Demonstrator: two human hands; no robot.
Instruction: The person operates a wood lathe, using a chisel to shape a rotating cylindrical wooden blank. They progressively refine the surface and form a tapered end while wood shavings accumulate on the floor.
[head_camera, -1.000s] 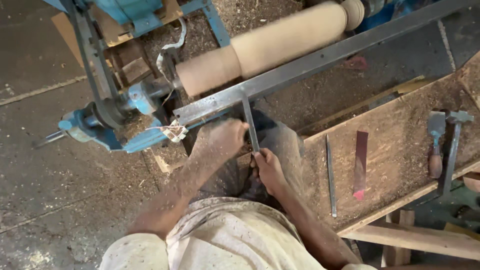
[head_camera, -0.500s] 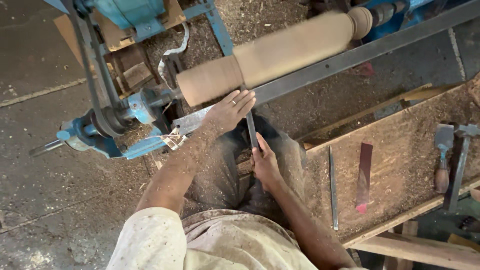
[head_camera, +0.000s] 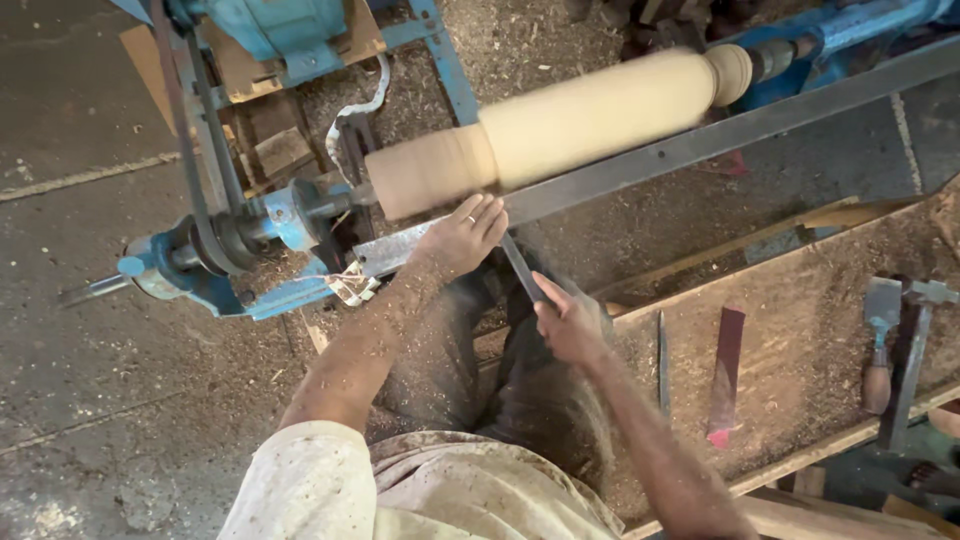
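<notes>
A pale wooden cylinder (head_camera: 570, 125) is mounted on a blue lathe (head_camera: 250, 235), its surface blurred as if spinning. A grey metal tool rest bar (head_camera: 700, 140) runs alongside it. My left hand (head_camera: 462, 238) lies on the bar and presses down on the front of a long turning chisel (head_camera: 520, 268) close to the wood. My right hand (head_camera: 568, 322) grips the chisel's handle end lower down. Sawdust covers both forearms.
A wooden bench (head_camera: 800, 330) at the right carries a thin metal rod (head_camera: 662, 350), a dark red flat strip (head_camera: 725, 375), a wood-handled chisel (head_camera: 880, 345) and a metal caliper-like tool (head_camera: 915, 360). Sawdust lies on the concrete floor (head_camera: 90, 380).
My left hand moved up from my lap onto the tool rest and over the chisel. The chisel tip came up to the wood. The view shifted slightly.
</notes>
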